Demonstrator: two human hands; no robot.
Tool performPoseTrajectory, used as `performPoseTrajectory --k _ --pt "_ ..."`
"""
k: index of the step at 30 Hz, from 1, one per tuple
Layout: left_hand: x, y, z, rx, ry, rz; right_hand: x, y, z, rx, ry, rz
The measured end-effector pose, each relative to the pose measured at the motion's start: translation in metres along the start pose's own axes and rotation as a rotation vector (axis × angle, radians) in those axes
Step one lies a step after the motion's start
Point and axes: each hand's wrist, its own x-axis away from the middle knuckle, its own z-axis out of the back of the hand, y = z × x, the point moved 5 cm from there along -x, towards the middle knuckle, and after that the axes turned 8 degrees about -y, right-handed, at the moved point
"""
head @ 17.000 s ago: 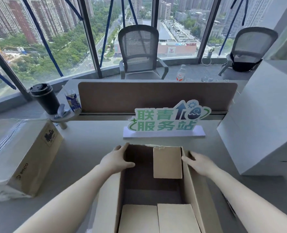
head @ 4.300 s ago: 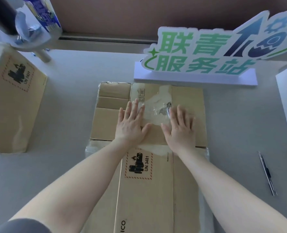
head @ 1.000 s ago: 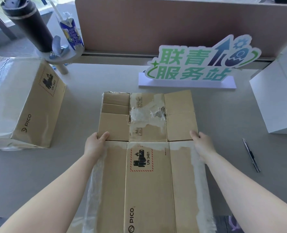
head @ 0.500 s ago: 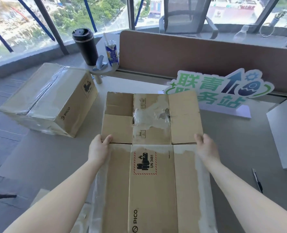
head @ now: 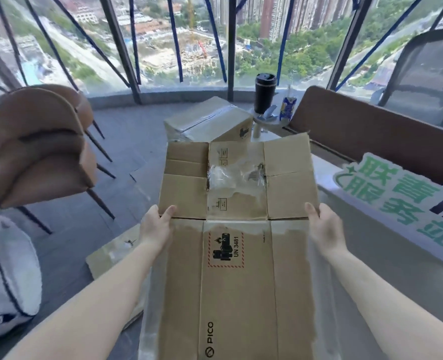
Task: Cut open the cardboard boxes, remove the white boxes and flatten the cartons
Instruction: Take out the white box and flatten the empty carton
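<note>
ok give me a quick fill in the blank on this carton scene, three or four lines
1. The flattened carton is gripped at its side edges by ____ hands.
2. The red-bordered label on it reads UN ____.
3. The brand name printed near the carton's lower edge is ____.
4. The black tumbler stands beside a ____ drink carton.

Missing words: both; 3481; PICO; blue

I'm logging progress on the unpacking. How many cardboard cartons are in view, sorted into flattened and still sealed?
Flattened carton held in both hands: 1
Flattened carton on the floor: 1
Sealed carton on the desk: 1
Total: 3
</note>
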Motion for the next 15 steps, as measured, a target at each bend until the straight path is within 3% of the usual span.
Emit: performPoseTrajectory --k 6,15 --pt "0.041 -0.075 0.103 0.091 0.176 0.132 0.006 -0.081 -0.087 0.036 -0.158 0.179" --pt "0.092 -0.207 0.264 0.132 0.41 0.338 0.048 -0.216 -0.282 0.079 -0.403 0.336"
